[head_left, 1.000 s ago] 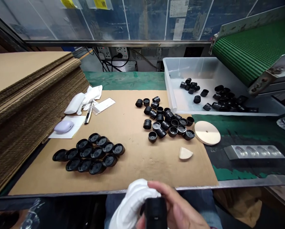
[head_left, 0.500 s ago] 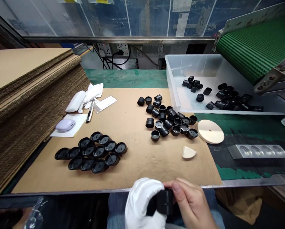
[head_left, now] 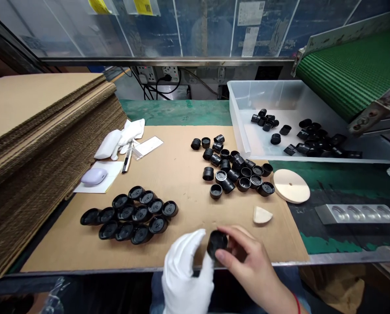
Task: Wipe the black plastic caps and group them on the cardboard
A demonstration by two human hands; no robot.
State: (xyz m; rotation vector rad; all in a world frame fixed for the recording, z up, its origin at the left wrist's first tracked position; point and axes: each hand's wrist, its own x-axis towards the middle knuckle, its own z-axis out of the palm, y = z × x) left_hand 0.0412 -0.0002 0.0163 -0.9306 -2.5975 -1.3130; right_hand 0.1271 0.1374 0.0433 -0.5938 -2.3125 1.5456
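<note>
A black plastic cap (head_left: pixel 216 245) is pinched between the thumb and fingers of my bare right hand (head_left: pixel 252 264), just above the near edge of the cardboard sheet. Its hollow mouth faces up toward me. My left hand (head_left: pixel 186 274), in a white glove, is beside it with thumb and fingers apart. The gloved thumb lies close to the cap; whether it touches I cannot tell. To the left, a close-packed group of black caps (head_left: pixel 140 213) stands in rows. Loose black caps (head_left: pixel 233 175) lie in a jumble ahead on the right, some upright, some on their sides.
A translucent bin (head_left: pixel 239 126) with more caps stands below a green conveyor (head_left: pixel 351 65). A wooden disc (head_left: pixel 291 186), a wood wedge (head_left: pixel 262 215) and a metal block with round hollows (head_left: pixel 358 214) are on the right. Stacked cardboard (head_left: pixel 51 165), white gloves (head_left: pixel 127 133) and a cutter (head_left: pixel 127 160) are left.
Both hands have risen from below the table edge to above the cardboard. The gloved hand has opened away from the cap, which the right hand holds. The whole view has shifted slightly.
</note>
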